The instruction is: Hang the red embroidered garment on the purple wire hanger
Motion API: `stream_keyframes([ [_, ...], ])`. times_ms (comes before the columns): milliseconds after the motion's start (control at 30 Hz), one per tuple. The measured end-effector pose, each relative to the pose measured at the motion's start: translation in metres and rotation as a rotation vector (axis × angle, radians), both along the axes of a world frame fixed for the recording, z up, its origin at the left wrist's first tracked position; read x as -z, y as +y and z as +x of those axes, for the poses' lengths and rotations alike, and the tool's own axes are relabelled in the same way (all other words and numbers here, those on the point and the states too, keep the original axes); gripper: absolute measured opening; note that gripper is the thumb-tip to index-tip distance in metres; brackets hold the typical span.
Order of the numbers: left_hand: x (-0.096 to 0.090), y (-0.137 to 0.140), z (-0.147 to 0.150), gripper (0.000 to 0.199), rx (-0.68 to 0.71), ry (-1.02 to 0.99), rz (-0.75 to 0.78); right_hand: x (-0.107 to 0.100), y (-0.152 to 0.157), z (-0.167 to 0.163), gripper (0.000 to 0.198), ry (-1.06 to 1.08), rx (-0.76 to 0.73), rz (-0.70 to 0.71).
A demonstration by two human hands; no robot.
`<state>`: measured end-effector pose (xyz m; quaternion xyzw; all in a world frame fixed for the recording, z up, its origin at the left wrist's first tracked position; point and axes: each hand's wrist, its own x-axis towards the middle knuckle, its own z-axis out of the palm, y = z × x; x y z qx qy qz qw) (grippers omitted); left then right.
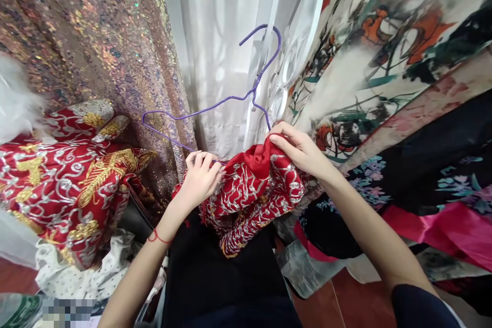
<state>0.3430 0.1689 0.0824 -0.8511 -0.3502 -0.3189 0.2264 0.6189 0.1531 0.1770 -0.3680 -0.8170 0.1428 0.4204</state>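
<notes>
A purple wire hanger [215, 106] is tilted in front of me, its hook pointing up and its right arm running down into a red garment with silver embroidery [246, 187]. My right hand [303, 151] pinches the garment's plain red edge by that arm of the hanger. With curled fingers, my left hand [202, 179] grips the garment's left side, where the hanger's lower wire passes behind the fingers. The garment hangs bunched over my lap. Its folds hide the rest of the hanger.
At left, another red garment with gold and silver embroidery [77, 184] lies on a pile, above white dotted cloth [63, 266]. Sequined fabric [96, 36], a white curtain [219, 25] and a printed cloth [365, 82] hang around. Black flowered fabric [407, 184] is at right.
</notes>
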Motion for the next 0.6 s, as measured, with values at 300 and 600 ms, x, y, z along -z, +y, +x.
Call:
stream_keyframes([
  [300,0.034,0.012,-0.022,0.062,-0.114,-0.514,-0.107,0.0,-0.008,0.006,0.021,-0.027,0.095,-0.024],
  [600,0.108,0.035,-0.048,0.039,0.127,-1.127,-0.996,0.004,-0.005,0.009,0.019,-0.085,0.129,0.006],
])
